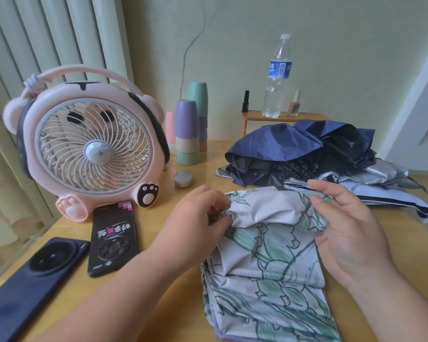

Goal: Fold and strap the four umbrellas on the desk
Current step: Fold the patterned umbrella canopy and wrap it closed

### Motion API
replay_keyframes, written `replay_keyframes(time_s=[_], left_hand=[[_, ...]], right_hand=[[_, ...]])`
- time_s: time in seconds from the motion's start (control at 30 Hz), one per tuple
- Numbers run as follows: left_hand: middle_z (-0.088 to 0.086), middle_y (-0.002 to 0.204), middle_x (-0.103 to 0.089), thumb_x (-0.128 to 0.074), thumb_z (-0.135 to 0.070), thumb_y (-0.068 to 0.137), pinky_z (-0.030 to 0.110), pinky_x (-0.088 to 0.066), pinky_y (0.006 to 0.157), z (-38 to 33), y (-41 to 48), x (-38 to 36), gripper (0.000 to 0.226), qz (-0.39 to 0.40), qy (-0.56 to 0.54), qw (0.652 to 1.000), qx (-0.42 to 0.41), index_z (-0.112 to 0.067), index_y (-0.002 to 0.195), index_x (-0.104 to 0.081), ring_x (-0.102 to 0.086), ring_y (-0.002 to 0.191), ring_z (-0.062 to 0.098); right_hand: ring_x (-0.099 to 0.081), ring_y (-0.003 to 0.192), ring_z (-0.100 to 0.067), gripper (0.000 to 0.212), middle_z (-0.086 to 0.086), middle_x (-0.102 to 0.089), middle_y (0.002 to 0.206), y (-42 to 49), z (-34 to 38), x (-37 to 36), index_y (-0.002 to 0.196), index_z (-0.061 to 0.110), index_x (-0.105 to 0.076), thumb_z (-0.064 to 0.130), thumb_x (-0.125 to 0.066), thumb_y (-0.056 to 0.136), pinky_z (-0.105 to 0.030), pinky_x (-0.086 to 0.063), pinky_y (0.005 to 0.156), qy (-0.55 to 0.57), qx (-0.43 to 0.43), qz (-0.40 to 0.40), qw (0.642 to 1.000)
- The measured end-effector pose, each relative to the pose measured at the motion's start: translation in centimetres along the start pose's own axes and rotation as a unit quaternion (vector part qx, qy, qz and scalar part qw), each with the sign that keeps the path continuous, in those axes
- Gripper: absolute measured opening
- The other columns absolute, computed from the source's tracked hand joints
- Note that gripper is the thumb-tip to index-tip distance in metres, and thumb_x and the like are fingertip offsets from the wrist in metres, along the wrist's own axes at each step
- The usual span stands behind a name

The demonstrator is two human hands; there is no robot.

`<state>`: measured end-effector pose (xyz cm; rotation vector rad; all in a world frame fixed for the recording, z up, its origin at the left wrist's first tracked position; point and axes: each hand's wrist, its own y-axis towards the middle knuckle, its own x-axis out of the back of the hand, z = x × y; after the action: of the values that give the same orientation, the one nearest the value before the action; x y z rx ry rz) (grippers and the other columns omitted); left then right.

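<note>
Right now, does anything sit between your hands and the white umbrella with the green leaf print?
Nothing visible does. The left hand pinches the white, green-leafed fabric umbrella at its bunched end, and the right hand touches its other side.

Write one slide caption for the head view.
Left hand pinches and right hand touches the floral umbrella on the desk.

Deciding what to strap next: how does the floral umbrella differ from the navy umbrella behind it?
The floral umbrella is white with green leaves; the navy umbrella is dark blue. The floral one is gathered in flat pleats, the navy one a loose crumpled heap. The left hand pinches the floral one and the right hand touches it; the navy one lies untouched. Both lie collapsed on the desk, unstrapped.
</note>
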<state>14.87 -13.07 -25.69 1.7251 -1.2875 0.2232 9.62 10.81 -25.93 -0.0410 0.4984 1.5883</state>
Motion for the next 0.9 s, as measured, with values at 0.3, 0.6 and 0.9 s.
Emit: replay_keyframes(time_s=[0.3,0.6,0.9], left_hand=[[-0.010,0.097,-0.058,-0.055,-0.021,0.097,0.022,-0.048,0.073,-0.3,0.4,-0.1,0.009,-0.181,-0.029,0.981,-0.058,-0.017,0.098,-0.063,-0.055,0.085,0.007],[-0.007,0.069,-0.064,-0.065,-0.043,0.089,0.028,-0.044,0.066,-2.3,0.2,0.5,0.027,-0.123,-0.176,0.962,0.169,-0.021,0.075,-0.068,-0.056,0.065,0.006],[0.017,0.105,-0.074,-0.072,-0.040,0.088,0.049,-0.046,0.102,-3.3,-0.4,0.3,0.036,0.011,-0.470,0.859,0.203,-0.005,0.096,-0.075,-0.067,0.103,0.033]], right_hand=[[-0.063,0.119,-0.039,0.018,-0.008,-0.074,0.106,0.7,-0.6,0.8,0.099,0.028,-0.078,0.019,-0.065,0.091,-0.062,-0.037,0.115,-0.050,0.060,-0.052,0.996],[-0.054,0.092,-0.032,0.069,-0.021,-0.060,0.091,-0.2,0.7,-0.2,0.111,0.023,-0.075,0.058,-0.091,0.054,-0.049,-0.042,0.094,-0.005,0.050,0.033,0.998],[-0.066,0.099,-0.027,0.060,-0.011,-0.075,0.100,0.2,0.0,-0.2,0.108,0.024,-0.076,0.059,-0.089,0.061,-0.050,-0.047,0.101,-0.053,0.044,0.037,0.997]])
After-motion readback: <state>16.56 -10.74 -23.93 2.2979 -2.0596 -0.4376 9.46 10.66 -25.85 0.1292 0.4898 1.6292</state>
